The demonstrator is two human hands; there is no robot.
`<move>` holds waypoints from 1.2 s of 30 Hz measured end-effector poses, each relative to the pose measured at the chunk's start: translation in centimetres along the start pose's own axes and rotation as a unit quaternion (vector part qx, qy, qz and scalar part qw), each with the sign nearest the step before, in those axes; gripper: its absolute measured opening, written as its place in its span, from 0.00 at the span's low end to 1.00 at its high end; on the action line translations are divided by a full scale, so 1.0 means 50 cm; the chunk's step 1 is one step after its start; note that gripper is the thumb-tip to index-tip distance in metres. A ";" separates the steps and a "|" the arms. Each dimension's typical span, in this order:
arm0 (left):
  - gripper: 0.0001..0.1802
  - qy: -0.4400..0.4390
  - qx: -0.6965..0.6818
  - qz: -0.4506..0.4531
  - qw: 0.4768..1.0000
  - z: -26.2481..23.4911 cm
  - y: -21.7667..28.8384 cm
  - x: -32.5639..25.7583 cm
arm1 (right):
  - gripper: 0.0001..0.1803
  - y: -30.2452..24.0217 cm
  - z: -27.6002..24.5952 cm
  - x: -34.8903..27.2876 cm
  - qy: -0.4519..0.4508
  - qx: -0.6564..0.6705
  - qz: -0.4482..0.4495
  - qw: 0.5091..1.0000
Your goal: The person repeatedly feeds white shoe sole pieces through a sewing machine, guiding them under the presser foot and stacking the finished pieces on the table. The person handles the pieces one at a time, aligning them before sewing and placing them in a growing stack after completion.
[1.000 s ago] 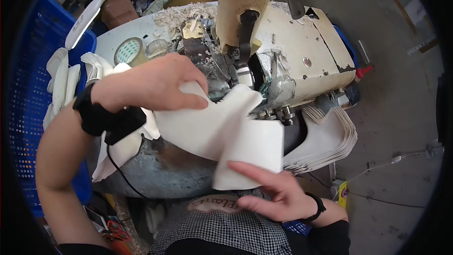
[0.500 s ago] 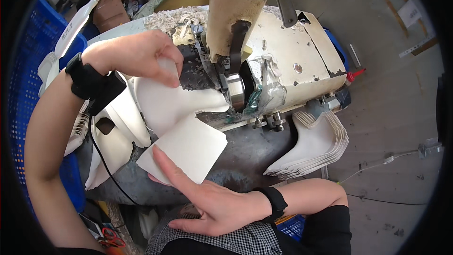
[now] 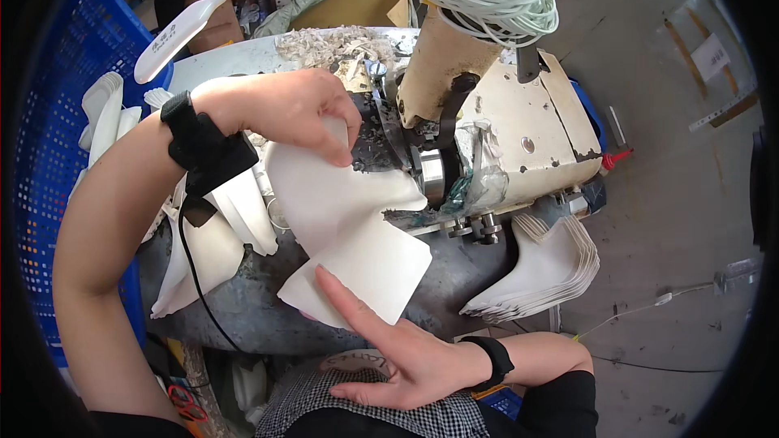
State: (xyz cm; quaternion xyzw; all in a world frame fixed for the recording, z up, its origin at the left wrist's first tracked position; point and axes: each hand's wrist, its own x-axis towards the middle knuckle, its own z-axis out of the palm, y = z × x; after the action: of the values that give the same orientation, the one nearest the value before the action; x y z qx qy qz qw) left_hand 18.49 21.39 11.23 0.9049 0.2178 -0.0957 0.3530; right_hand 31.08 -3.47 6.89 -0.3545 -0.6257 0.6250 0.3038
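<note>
A curved white sheet piece [image 3: 324,203], leather-like, lies in front of a worn cream skiving machine [image 3: 527,122]. One narrow end of it reaches the steel roller [image 3: 432,174]; whether they touch I cannot tell. My left hand [image 3: 292,118] is closed on the piece's upper edge, thumb against its face. My right hand [image 3: 406,361] holds the near flap, index finger stretched along its top and other fingers mostly hidden underneath; the thumb stands apart. Several white pieces [image 3: 207,264] lie below my left forearm. To the right sits a neat stack of similar pieces [image 3: 540,272].
A blue perforated basket [image 3: 57,162] stands at the left with white pieces in it. A white lamp [image 3: 178,36] arches over the machine's far left. Shavings [image 3: 333,53] are heaped on the machine's far side. Coiled pale tubing [image 3: 495,0] hangs on its post. A black cable [image 3: 195,276] runs from my left wrist.
The whole scene has shifted rightward and slightly down in view. Both hands keep their hold on the white piece, whose narrow end remains by the roller.
</note>
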 end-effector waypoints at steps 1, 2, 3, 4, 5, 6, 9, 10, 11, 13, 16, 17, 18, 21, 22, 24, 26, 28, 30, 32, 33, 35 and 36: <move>0.12 -0.004 0.008 0.008 1.000 -0.002 0.000 0.002 | 0.57 0.000 0.002 0.003 0.001 0.004 -0.013 1.000; 0.12 -0.008 0.016 0.016 1.000 -0.004 0.000 0.004 | 0.57 0.000 0.005 0.005 0.003 0.009 -0.025 1.000; 0.12 -0.012 0.023 0.009 1.000 -0.006 0.002 0.004 | 0.57 0.000 0.005 0.007 0.000 0.013 -0.043 0.999; 0.12 -0.017 0.030 0.003 0.999 -0.009 0.005 0.003 | 0.58 0.000 0.005 0.009 -0.002 0.017 -0.061 0.998; 0.12 -0.021 0.036 -0.003 0.999 -0.011 0.008 0.003 | 0.58 0.001 0.006 0.013 -0.005 0.015 -0.072 0.997; 0.12 -0.026 0.029 -0.008 0.999 -0.012 0.007 0.004 | 0.58 0.002 0.008 0.017 -0.007 0.015 -0.082 0.996; 0.13 -0.033 0.018 -0.007 0.999 -0.013 0.005 0.013 | 0.59 0.009 0.008 0.026 -0.016 0.042 -0.098 0.994; 0.13 -0.029 0.020 0.002 0.999 -0.013 0.005 0.021 | 0.59 0.013 0.006 0.028 -0.018 0.055 -0.100 0.993; 0.13 -0.025 0.023 0.011 0.999 -0.013 0.006 0.028 | 0.59 0.021 0.008 0.027 -0.001 0.069 -0.104 0.992; 0.13 0.003 0.045 0.032 0.998 -0.012 0.009 0.029 | 0.60 0.033 0.015 0.026 0.024 0.100 -0.109 0.989; 0.14 0.020 0.046 0.050 0.997 -0.007 0.008 0.035 | 0.59 0.027 0.013 0.019 0.050 0.104 -0.084 0.990; 0.14 0.022 0.041 0.054 0.997 -0.003 0.006 0.040 | 0.58 0.025 0.011 0.014 0.061 0.096 -0.075 0.991; 0.15 0.028 0.033 0.064 0.997 0.000 0.003 0.040 | 0.57 0.021 0.005 0.008 0.068 0.073 -0.068 0.993; 0.17 0.055 0.013 0.084 0.995 0.022 -0.007 0.045 | 0.55 -0.011 -0.022 -0.019 0.079 0.022 -0.022 0.996; 0.18 0.069 0.010 0.080 0.994 0.032 -0.004 0.050 | 0.53 -0.010 -0.027 -0.026 0.099 -0.012 -0.027 0.995; 0.19 0.098 0.006 0.073 0.993 0.054 0.009 0.060 | 0.43 -0.021 -0.035 -0.046 0.164 -0.093 -0.012 0.982; 0.18 0.075 -0.038 0.011 0.996 0.071 0.021 0.056 | 0.26 -0.041 -0.046 -0.060 0.234 -0.230 0.030 0.944; 0.18 -0.007 -0.146 -0.094 0.985 0.070 0.050 0.052 | 0.12 -0.010 -0.074 -0.080 0.313 -0.436 -0.007 0.844; 0.16 -0.020 -0.194 -0.129 0.972 0.073 0.058 0.055 | 0.16 -0.012 -0.125 -0.086 0.313 -0.562 -0.101 0.759; 0.16 -0.037 -0.231 -0.159 0.959 0.067 0.074 0.061 | 0.14 -0.034 -0.165 -0.084 0.311 -0.670 -0.134 0.661; 0.16 -0.026 -0.218 -0.151 0.964 0.070 0.075 0.055 | 0.13 -0.053 -0.178 -0.076 0.308 -0.709 -0.160 0.614; 0.15 -0.049 -0.196 -0.155 0.967 0.073 0.086 0.054 | 0.12 -0.068 -0.206 -0.063 0.307 -0.759 -0.193 0.541; 0.14 -0.074 -0.184 -0.155 0.968 0.073 0.085 0.058 | 0.12 -0.073 -0.222 -0.058 0.308 -0.775 -0.206 0.512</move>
State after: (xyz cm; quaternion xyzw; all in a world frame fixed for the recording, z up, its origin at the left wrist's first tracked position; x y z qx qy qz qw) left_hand 22.96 17.08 10.16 0.7701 0.3428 -0.1743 0.5091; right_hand 41.62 0.52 11.09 -0.4806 -0.7840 -0.3366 0.2024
